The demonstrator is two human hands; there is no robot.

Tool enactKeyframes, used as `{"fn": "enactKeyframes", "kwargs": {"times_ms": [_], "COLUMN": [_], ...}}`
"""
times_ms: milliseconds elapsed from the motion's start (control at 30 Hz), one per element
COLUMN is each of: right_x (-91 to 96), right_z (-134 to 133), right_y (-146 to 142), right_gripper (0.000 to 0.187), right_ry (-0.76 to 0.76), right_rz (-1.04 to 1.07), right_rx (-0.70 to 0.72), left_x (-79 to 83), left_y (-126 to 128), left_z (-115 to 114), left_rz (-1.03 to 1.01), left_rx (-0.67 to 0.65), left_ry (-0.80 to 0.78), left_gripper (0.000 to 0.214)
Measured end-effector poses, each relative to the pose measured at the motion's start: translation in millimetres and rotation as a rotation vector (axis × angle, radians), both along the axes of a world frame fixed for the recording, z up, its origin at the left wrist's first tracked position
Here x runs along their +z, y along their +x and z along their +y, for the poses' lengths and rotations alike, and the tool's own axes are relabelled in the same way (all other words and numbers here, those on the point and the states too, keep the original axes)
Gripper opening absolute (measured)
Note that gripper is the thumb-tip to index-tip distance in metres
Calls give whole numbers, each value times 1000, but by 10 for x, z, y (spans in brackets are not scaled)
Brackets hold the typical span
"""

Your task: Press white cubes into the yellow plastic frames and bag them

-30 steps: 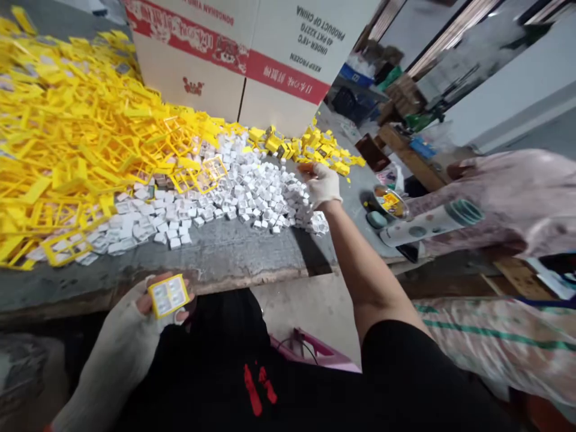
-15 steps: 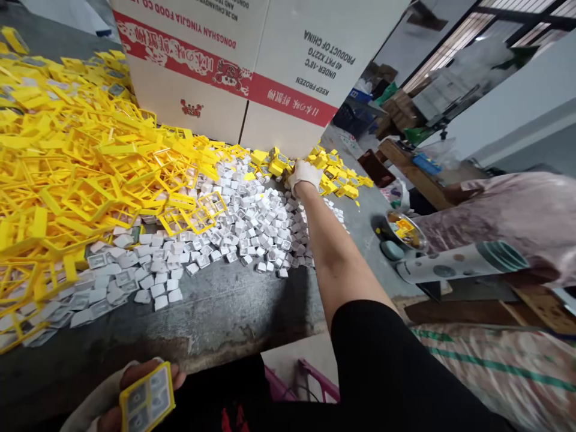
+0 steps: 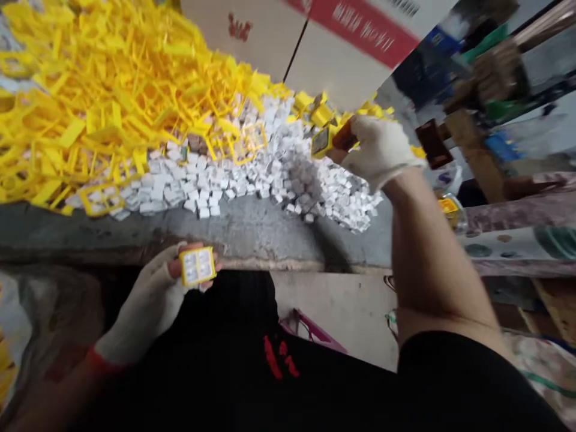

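My left hand (image 3: 155, 300), in a white fingerless-looking glove, grips a small yellow plastic frame (image 3: 198, 266) filled with pale square pieces, near the table's front edge. My right hand (image 3: 378, 150), gloved too, is raised over the right end of the white pile. Its bare fingertips pinch a yellow plastic piece with a grey window (image 3: 321, 142); motion blurs its details. Beneath lies a heap of small white plastic caps (image 3: 270, 162). Several similar yellow pieces (image 3: 310, 105) sit behind, partly hidden by the right hand.
A large heap of empty yellow frames (image 3: 121, 90) covers the left of the grey table (image 3: 252, 225). An upside-down printed carton (image 3: 270, 36) stands at the back. On the right, a person's patterned sleeve (image 3: 513, 204) shows beside a metal bowl (image 3: 451, 211) holding yellow parts.
My right hand has come back from the yellow pieces beside the carton, lifting one. My left hand shows more fully, still holding its frame. The view has tilted down.
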State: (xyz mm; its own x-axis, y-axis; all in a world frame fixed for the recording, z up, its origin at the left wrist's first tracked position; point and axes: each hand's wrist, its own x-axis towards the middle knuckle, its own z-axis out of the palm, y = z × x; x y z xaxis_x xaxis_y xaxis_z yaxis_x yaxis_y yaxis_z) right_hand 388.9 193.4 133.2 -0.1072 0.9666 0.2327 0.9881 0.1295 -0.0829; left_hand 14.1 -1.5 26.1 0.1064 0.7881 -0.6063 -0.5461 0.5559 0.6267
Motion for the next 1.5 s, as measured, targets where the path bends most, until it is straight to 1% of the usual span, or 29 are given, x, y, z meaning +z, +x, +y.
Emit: {"fn": "enactKeyframes", "kwargs": {"times_ms": [33, 67, 133, 167, 233, 267, 333, 400, 467, 500, 567, 600, 633, 700, 767, 833, 900, 933, 1033, 1167, 1300, 1400, 1500], "right_x": [-35, -100, -282, -376, -512, -540, -525, -479, -493, -534, -659, -719, -763, -773, -687, -569, -493, -482, -524, -594, -612, -630, -641], "right_z": [-212, -419, -785, -926, -1099, -1130, -1107, -1019, -930, -901, -893, -920, -969, -1136, -1360, -1576, -1728, -1774, -1824, -1823, -1850, -1890, -1924], "right_y": [-115, -255, -579, -741, -996, -1066, -1070, -932, -750, -677, -606, -614, -648, -763, -892, -996, -1069, -1095, -1136, -1126, -1122, -1147, -1170], "right_gripper": [18, 19, 18, 16, 14, 14, 18, 29, 33, 37, 58, 64, 65, 61, 64, 66, 66, 65, 62, 57, 57, 60, 59], "right_ry": [-9, -17, -66, -94, -135, -150, -184, -195, -187, -193, -240, -257, -254, -201, -153, -144, -133, -123, -92, -114, -119, -62, 5], "right_rz": [-24, -64, -148, -188, -215, -200, -123, -32, -8, -25, -76, -80, -61, 45, 214, 369, 441, 447, 448, 469, 436, 439, 450], "right_rx": [134, 286, 511, 581, 636, 651, 652, 564, 444, 399, 373, 379, 392, 451, 553, 668, 747, 764, 764, 783, 771, 812, 850], "left_x": [39, 69, 98, 100, 87, 77, 63, 64, 76, 83, 95, 103, 112, 143, 188, 240, 287, 305, 336, 333, 325, 327, 302], "left_y": [45, 88, 158, 182, 208, 210, 199, 182, 170, 170, 182, 193, 206, 234, 263, 288, 309, 318, 341, 373, 406, 419, 418], "left_z": [-23, -54, -140, -192, -303, -356, -448, -511, -542, -548, -552, -553, -556, -569, -590, -610, -627, -634, -654, -669, -681, -691, -700], "left_rz": [12, 6, -19, -31, -40, -42, -49, -60, -60, -57, -51, -48, -46, -40, -34, -40, -53, -58, -42, -34, -41, -32, -9], "left_rx": [6, 8, 9, 9, 5, 3, 15, 37, 53, 55, 60, 61, 57, 38, 10, -6, -1, 6, 12, -3, -8, 29, 42], "left_ry": [105, 156, 204, 204, 217, 234, 257, 258, 242, 237, 238, 241, 243, 248, 247, 251, 258, 261, 252, 251, 254, 255, 282], "left_gripper": [46, 42, 41, 41, 42, 43, 45, 44, 39, 36, 32, 31, 30, 33, 38, 40, 37, 34, 28, 28, 24, 24, 23]}}
